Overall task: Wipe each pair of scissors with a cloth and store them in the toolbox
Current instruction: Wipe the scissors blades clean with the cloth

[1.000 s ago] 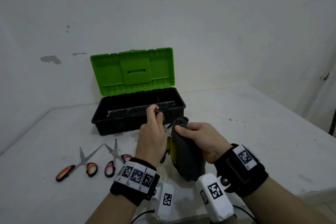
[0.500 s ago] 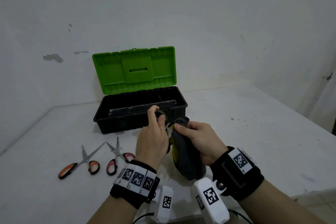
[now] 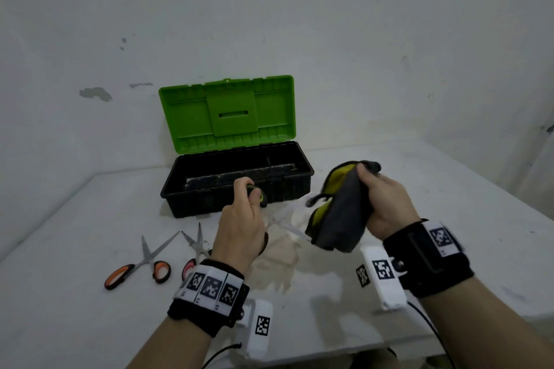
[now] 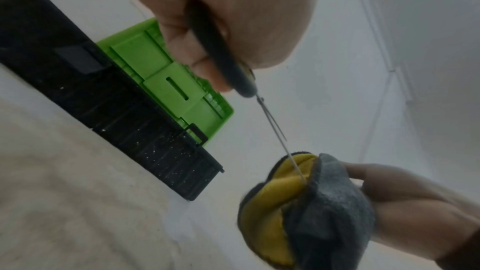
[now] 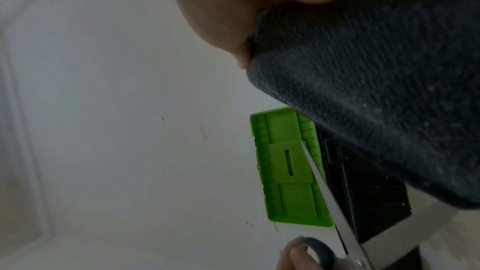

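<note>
My left hand (image 3: 242, 219) grips the dark handles of a pair of scissors (image 3: 284, 226) in front of the toolbox. The blades point right and are slightly parted. My right hand (image 3: 386, 201) clutches a folded cloth (image 3: 338, 219), grey outside and yellow inside. In the left wrist view the blade tip (image 4: 296, 169) lies in the fold of the cloth (image 4: 324, 213). The right wrist view shows the cloth (image 5: 376, 89) above a blade (image 5: 330, 198). The black toolbox (image 3: 195, 201) stands open, green lid (image 3: 230, 114) upright.
Two more pairs lie on the white table left of my left wrist: orange-handled scissors (image 3: 144, 263) and pink-handled scissors (image 3: 196, 249). A wall rises right behind the toolbox. A pale stain (image 3: 281, 257) marks the table under the hands.
My right hand has drawn the cloth to the right along the blades, away from the left hand, out to the tips. The left hand stays in place with the scissors.
</note>
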Motion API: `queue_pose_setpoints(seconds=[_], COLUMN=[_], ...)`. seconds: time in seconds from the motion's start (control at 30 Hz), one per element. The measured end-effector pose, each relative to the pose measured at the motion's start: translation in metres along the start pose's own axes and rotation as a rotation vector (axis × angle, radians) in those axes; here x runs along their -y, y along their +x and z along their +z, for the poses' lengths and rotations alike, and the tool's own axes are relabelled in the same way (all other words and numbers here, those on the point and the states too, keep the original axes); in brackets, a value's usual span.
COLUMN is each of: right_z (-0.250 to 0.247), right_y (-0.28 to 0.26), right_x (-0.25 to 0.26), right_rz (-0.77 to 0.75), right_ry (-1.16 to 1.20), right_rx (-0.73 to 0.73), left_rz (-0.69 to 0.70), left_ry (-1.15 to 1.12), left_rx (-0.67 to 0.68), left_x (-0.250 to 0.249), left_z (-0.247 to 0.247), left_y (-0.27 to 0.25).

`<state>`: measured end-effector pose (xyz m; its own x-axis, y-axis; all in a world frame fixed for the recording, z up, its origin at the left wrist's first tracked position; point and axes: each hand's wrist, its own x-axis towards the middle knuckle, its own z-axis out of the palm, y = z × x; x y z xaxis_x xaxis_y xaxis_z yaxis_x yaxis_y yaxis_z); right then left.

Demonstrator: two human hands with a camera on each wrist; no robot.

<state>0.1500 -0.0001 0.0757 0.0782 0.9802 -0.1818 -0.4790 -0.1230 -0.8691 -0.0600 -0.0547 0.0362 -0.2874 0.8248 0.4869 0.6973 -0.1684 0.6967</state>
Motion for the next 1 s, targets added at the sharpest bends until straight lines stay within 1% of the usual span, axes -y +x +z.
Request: queue_pose_setpoints(seconds=[0.03, 0.1, 0.17, 0.2, 0.23, 0.3, 0.37, 0.43, 0.5, 0.67, 0.83, 0.9, 1.0], right_z=[-0.001, 0.002, 0.008, 0.009, 0.010, 0.010, 0.013, 0.021, 0.028, 0.029, 0.033, 0.031, 0.021], right_y=[-0.001, -0.010, -0.022, -0.027, -0.031, -0.036, -0.041, -0.043, -0.043, -0.039, -0.028, -0.026, -0.029], right_x=[0.003, 0.004, 0.005, 0.005, 0.004, -0.001, -0.011, -0.024, -0.039, -0.057, -0.064, -0.067, -0.071], right_rz=[-0.015, -0.002, 0.001, -0.033, -0.105, -0.330, -0.563, -0.751, -0.854, -1.060, -1.176, -1.197, -1.216], right_ry=[-0.035, -0.140, -0.251, -0.307, -0.402, -0.740, -1.045, -1.170, -1.224, -1.281, -1.315, -1.347, -1.367], right_rx=[-0.003, 0.044, 0.057, 0.087, 0.140, 0.262, 0.321, 0.388, 0.441, 0.409, 0.473, 0.530, 0.601], left_rz=[-0.029, -0.094, -0.123, -0.126, -0.126, -0.117, -0.101, -0.087, -0.071, -0.074, -0.079, -0.084, -0.129], left_ry=[-0.009, -0.032, -0.051, -0.056, -0.063, -0.084, -0.093, -0.091, -0.086, -0.092, -0.112, -0.108, -0.094], left_rx=[0.013, 0.036, 0.030, 0.025, 0.022, 0.013, 0.002, -0.005, -0.019, -0.053, -0.076, -0.095, -0.109], left_x=[0.003, 0.004, 0.003, 0.002, 0.001, -0.002, -0.006, -0.011, -0.015, -0.017, -0.021, -0.021, -0.017], left_z=[0.000, 0.002, 0.003, 0.003, 0.002, 0.002, 0.002, 0.004, 0.005, 0.007, 0.008, 0.008, 0.007], left_y=[0.000, -0.001, -0.001, -0.001, -0.002, -0.002, -0.004, -0.006, -0.007, -0.005, -0.005, -0.005, -0.002])
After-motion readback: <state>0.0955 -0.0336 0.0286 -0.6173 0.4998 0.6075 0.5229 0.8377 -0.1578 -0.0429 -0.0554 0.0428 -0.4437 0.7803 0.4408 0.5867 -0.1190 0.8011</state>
